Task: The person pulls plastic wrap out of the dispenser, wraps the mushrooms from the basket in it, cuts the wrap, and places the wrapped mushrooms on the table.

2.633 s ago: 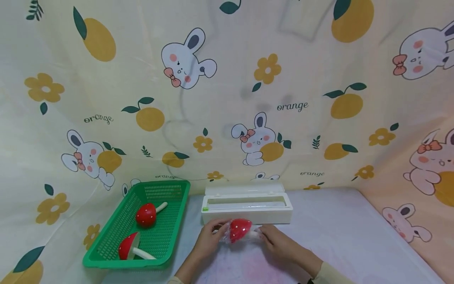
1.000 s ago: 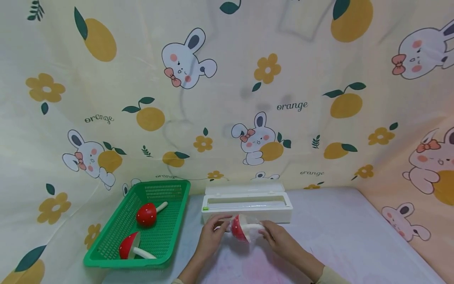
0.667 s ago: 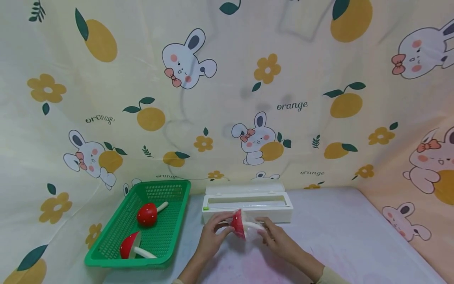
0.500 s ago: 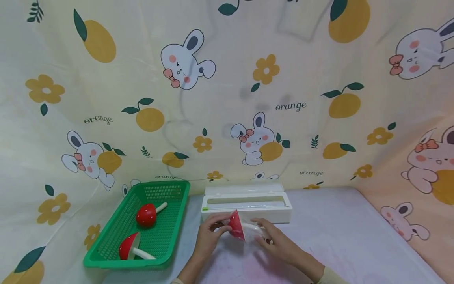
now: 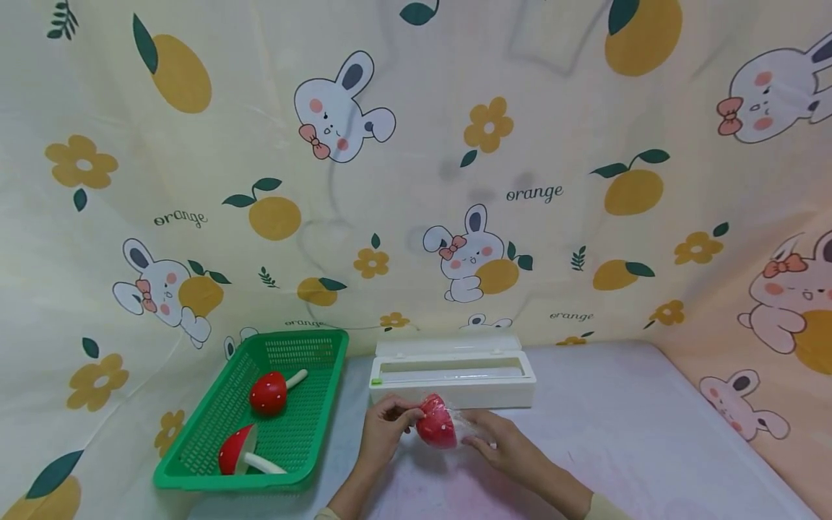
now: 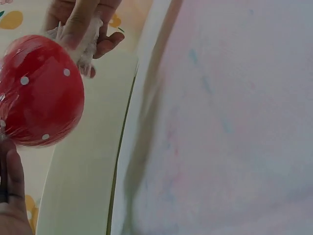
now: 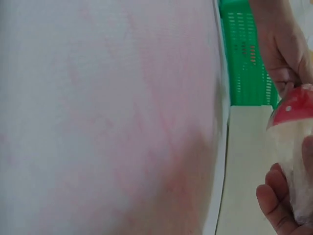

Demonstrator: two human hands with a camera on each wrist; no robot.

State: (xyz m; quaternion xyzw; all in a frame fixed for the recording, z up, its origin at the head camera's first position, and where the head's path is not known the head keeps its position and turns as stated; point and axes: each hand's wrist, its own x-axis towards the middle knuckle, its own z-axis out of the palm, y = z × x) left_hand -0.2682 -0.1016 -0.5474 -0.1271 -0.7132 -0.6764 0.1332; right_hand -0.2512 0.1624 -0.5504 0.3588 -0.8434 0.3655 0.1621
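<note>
Green plastic mesh forms the shallow rectangular basket [image 5: 295,453] at the left of the counter [image 5: 637,426], whose pale cloth cover carries faint pink blotches. Two toy mushrooms lie inside it: a round-capped red mushroom [image 5: 268,393] with white dots and a cream stem toward the back, and a half mushroom [image 5: 237,453] with its flat cut face showing nearer the front rim. Just right of the basket sits a long white plastic dispenser box [image 5: 455,381], its lid tipped back and a green tab at its left end. In front of that box, lifted off the counter, both hands hold a glossy wrapped mushroom [image 5: 436,425], its domed red cap dotted white and covered in wrinkled clear film. The left hand [image 5: 385,427] pinches the film at the cap's left edge, fingers curled in a closed grip. The right hand [image 5: 497,442] grips the pale, film-swathed stem, fingers curled round it.
</note>
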